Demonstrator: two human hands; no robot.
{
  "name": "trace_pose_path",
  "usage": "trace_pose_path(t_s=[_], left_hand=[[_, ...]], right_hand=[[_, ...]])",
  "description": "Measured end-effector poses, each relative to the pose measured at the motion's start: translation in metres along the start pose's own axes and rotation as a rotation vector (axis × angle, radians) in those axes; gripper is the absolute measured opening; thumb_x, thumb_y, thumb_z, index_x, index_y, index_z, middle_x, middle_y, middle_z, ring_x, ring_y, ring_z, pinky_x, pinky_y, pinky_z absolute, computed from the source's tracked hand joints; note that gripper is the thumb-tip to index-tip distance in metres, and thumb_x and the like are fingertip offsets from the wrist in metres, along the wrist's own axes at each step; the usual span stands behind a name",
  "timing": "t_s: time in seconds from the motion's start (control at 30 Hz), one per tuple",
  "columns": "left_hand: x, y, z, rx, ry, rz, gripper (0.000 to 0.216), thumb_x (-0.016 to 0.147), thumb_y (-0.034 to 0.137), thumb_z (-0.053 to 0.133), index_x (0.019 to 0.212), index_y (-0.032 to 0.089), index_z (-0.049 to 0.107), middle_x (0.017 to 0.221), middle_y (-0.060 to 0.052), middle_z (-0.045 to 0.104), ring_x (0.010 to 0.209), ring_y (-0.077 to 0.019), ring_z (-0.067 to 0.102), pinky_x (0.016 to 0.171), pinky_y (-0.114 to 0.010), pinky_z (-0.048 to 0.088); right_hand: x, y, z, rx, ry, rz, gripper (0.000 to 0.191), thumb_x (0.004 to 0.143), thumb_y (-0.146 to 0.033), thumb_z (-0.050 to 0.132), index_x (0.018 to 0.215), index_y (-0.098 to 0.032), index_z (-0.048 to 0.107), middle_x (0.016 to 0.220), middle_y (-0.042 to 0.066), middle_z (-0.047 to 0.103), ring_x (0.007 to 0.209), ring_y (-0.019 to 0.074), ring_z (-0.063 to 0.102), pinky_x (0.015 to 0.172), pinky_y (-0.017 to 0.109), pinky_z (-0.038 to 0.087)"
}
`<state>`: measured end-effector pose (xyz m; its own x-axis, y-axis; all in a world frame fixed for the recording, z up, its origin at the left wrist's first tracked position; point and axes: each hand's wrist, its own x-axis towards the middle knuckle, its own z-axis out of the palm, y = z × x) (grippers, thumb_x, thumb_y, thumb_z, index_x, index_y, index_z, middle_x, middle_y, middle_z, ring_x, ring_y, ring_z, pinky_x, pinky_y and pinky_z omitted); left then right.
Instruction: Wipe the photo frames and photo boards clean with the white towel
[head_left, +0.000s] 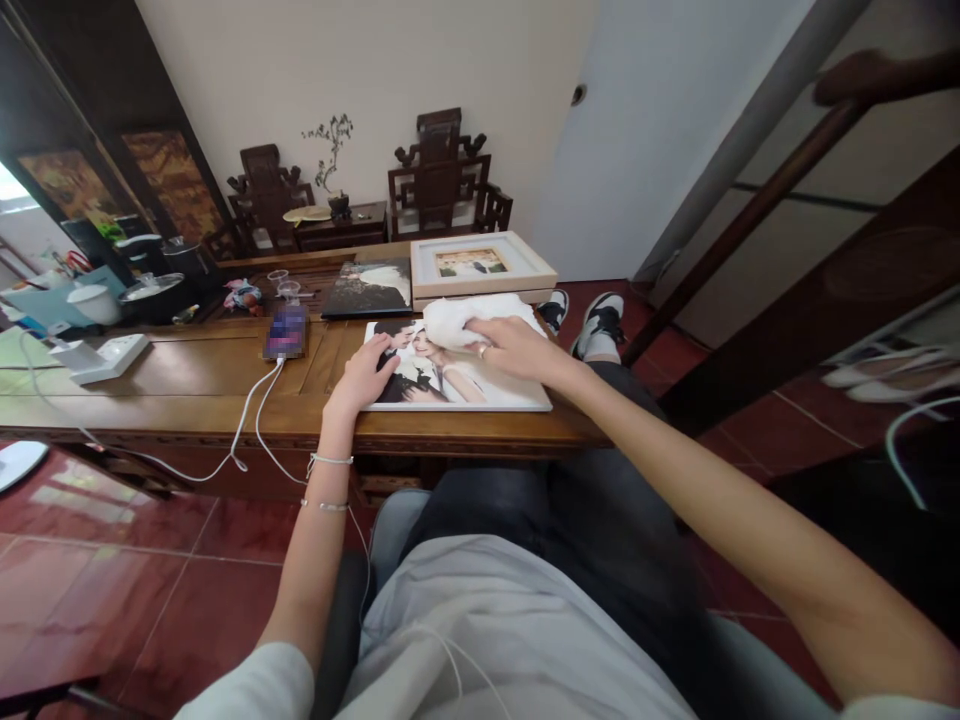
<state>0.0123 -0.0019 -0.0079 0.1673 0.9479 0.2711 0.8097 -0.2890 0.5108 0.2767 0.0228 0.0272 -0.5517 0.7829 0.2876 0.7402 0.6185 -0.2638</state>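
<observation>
A photo panel (pixel 457 390) with a picture of two people lies flat near the front edge of the wooden table. My left hand (pixel 365 374) rests on its left edge, fingers spread. In my right hand (pixel 514 348) is a bunched white cloth (pixel 448 322), pressed on the upper part of the panel; the fingers are wrapped on the cloth. Behind the panel are a dark photo panel (pixel 369 288) and a light wooden picture frame (pixel 534 262) with a small photo in it. Part of the near picture is hidden by the cloth and my hands.
A phone (pixel 286 331) with a white cable (pixel 253 400) lies on the table (pixel 322 385) to the left. Beyond it stand a power strip (pixel 112 358), clear cups (pixel 288 290) and a white lidded cup (pixel 94 304). Carved chairs (pixel 439 180) and a potted bonsai (pixel 339 203) are by the wall.
</observation>
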Motion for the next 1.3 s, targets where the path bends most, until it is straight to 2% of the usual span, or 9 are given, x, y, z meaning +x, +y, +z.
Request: trace_pose_path(t_s=[0.17,0.27,0.4,0.57,0.73,0.87,0.97,1.13,1.3], left_hand=[[0.001,0.000,0.003,0.000,-0.004,-0.009,0.042,0.101,0.034,0.047,0.139,0.019,0.059,0.157,-0.013,0.051,0.151,-0.0273,0.040,0.124,-0.052,0.032],[0.002,-0.001,0.004,0.008,-0.016,0.005,0.043,0.103,0.032,0.042,0.141,0.019,0.058,0.159,-0.013,0.049,0.152,-0.0263,0.039,0.125,-0.051,0.031],[0.002,-0.002,0.001,0.018,-0.042,0.015,0.046,0.101,0.031,0.044,0.145,0.021,0.054,0.161,-0.012,0.046,0.152,-0.0270,0.037,0.125,-0.054,0.030],[0.002,-0.004,-0.001,0.027,-0.044,0.039,0.046,0.101,0.032,0.043,0.144,0.021,0.055,0.160,-0.012,0.047,0.152,-0.0257,0.038,0.125,-0.052,0.031],[0.005,-0.008,0.000,0.025,-0.039,0.043,0.047,0.103,0.030,0.036,0.146,0.021,0.054,0.160,-0.011,0.047,0.152,-0.0234,0.039,0.125,-0.048,0.031],[0.006,-0.007,0.001,0.045,-0.054,0.024,0.049,0.104,0.028,0.033,0.148,0.017,0.051,0.162,-0.013,0.044,0.154,-0.0237,0.035,0.126,-0.047,0.030],[0.006,-0.007,0.002,0.045,-0.047,0.030,0.049,0.103,0.027,0.032,0.147,0.018,0.051,0.164,-0.013,0.040,0.155,-0.0245,0.033,0.126,-0.049,0.030],[0.005,-0.011,0.004,0.033,-0.036,0.024,0.049,0.103,0.027,0.034,0.148,0.019,0.051,0.163,-0.013,0.043,0.153,-0.0253,0.036,0.126,-0.051,0.029],[0.006,-0.011,0.003,0.038,-0.050,0.031,0.049,0.102,0.025,0.034,0.148,0.021,0.052,0.162,-0.010,0.045,0.153,-0.0242,0.036,0.126,-0.049,0.029]], right_hand=[[-0.081,-0.043,-0.005,-0.004,-0.013,-0.097,0.025,0.088,-0.017,0.043,0.097,-0.022,0.065,0.098,0.012,0.070,0.096,0.0302,0.063,0.098,0.047,0.042],[-0.105,-0.060,-0.017,0.048,-0.075,-0.160,0.020,0.088,-0.018,0.045,0.091,-0.025,0.064,0.094,0.009,0.067,0.091,0.0279,0.062,0.098,0.047,0.043],[-0.082,-0.055,-0.021,0.062,-0.112,-0.178,0.021,0.089,-0.019,0.045,0.093,-0.023,0.066,0.093,0.010,0.068,0.091,0.0283,0.062,0.087,0.040,0.046],[-0.002,-0.023,-0.003,0.023,-0.072,-0.150,0.032,0.086,-0.015,0.045,0.107,-0.018,0.069,0.107,0.013,0.074,0.099,0.0300,0.064,0.085,0.036,0.044],[0.048,-0.015,0.014,0.008,-0.035,-0.022,0.041,0.086,-0.011,0.042,0.118,-0.016,0.067,0.125,0.017,0.071,0.118,0.0351,0.060,0.098,0.048,0.041],[0.026,-0.037,0.012,-0.040,-0.094,-0.032,0.043,0.088,-0.010,0.039,0.120,-0.017,0.067,0.130,0.020,0.067,0.129,0.0382,0.055,0.105,0.062,0.036],[-0.020,-0.059,0.006,-0.069,-0.129,-0.083,0.041,0.089,-0.011,0.040,0.120,-0.016,0.067,0.135,0.023,0.062,0.128,0.0381,0.056,0.106,0.063,0.036],[-0.083,-0.081,-0.004,-0.020,-0.120,-0.206,0.039,0.087,-0.011,0.046,0.117,-0.024,0.068,0.140,0.017,0.061,0.137,0.0338,0.050,0.111,0.058,0.035],[-0.050,-0.073,-0.006,-0.025,-0.142,-0.146,0.033,0.090,-0.014,0.043,0.110,-0.021,0.068,0.115,0.016,0.071,0.107,0.0320,0.064,0.097,0.047,0.044]])
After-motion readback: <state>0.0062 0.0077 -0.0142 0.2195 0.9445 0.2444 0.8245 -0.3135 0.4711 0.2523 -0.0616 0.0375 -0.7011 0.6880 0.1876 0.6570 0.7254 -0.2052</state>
